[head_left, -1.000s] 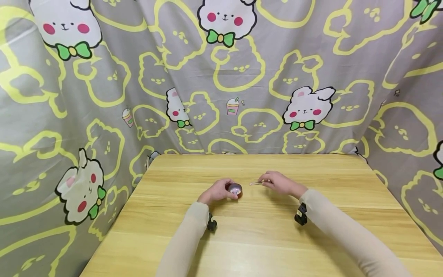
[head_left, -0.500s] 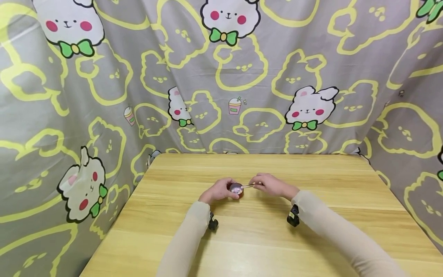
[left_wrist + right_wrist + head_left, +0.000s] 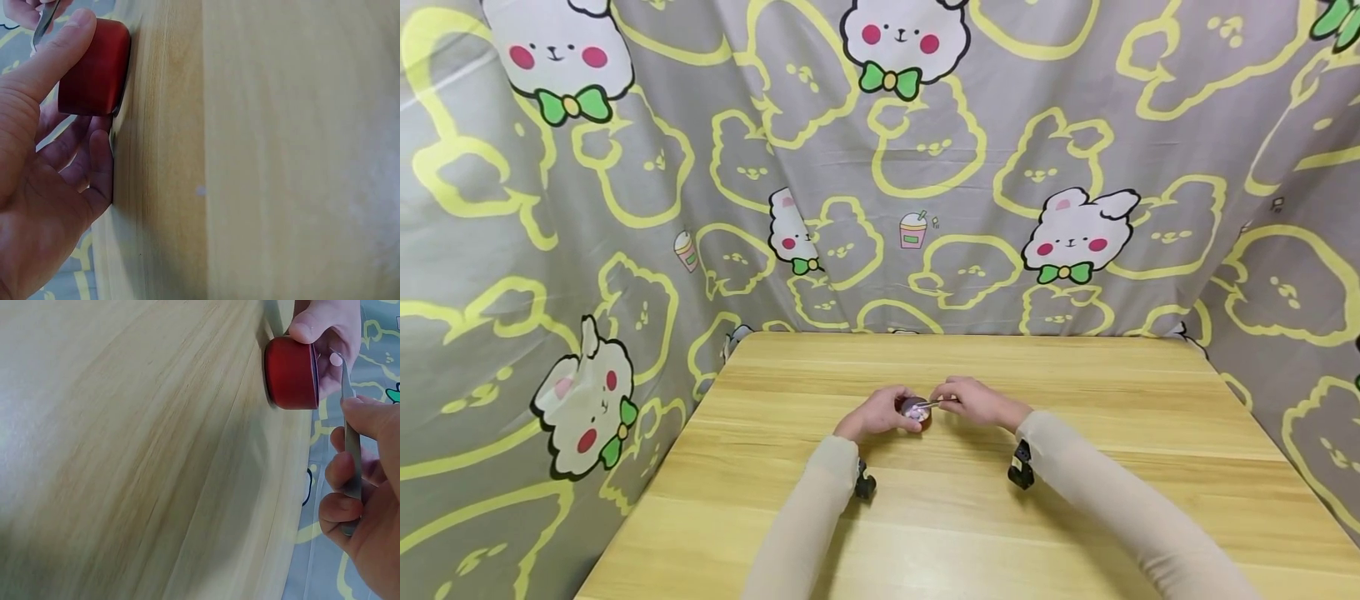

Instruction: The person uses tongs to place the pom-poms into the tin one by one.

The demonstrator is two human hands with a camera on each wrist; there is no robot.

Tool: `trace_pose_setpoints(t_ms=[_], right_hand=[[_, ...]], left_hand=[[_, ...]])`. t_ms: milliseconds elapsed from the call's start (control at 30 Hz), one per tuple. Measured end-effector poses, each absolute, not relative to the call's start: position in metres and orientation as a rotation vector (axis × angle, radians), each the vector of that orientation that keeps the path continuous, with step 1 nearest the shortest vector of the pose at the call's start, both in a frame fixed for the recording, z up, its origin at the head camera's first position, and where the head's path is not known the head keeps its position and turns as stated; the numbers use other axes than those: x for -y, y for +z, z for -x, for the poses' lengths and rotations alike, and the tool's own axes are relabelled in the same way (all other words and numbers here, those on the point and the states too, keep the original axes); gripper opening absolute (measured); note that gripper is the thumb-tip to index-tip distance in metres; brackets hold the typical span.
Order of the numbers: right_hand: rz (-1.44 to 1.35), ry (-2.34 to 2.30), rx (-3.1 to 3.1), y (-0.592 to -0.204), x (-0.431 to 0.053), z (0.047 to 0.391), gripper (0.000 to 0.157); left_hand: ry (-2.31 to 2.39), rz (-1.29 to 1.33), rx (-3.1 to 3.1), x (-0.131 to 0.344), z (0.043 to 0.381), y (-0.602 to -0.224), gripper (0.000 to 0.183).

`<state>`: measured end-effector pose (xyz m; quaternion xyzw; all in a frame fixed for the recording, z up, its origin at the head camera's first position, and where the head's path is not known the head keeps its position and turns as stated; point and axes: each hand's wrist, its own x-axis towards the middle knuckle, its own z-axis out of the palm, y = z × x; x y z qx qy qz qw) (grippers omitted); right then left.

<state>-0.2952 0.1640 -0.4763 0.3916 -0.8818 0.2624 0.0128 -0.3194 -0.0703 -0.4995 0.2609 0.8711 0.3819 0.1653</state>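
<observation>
A small round red tin (image 3: pixel 291 374) stands on the wooden table, its mouth facing up. Pale pink and white bits lie inside it in the head view. My left hand (image 3: pixel 883 411) grips the tin from the left side, thumb against its near wall. In my right hand (image 3: pixel 378 494) are metal tweezers (image 3: pixel 352 450), pinched between thumb and fingers. Their tips hang above the tin's mouth with a small round pinkish piece (image 3: pixel 336 359) at the end. The tin's inside is hidden in both wrist views.
The wooden table (image 3: pixel 940 517) spreads around both hands. A grey patterned curtain (image 3: pixel 820 167) hangs behind it and at both sides. A tiny pale spot (image 3: pixel 200 190) shows on the tabletop in the left wrist view.
My right hand has moved left with the tweezers, bringing their tips from beside the tin to over its mouth. The left hand keeps its grip on the tin.
</observation>
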Motion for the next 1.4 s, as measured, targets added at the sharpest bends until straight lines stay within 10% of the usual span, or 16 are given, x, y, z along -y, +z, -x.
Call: trace_pose_setpoints(t_ms=[1400], right_hand=[[-0.89, 0.894, 2.757, -0.487, -0.24, 0.292, 0.017]], left_hand=[[1.105, -0.72, -2.472, 0.07, 0.316, -0.499, 0.044]])
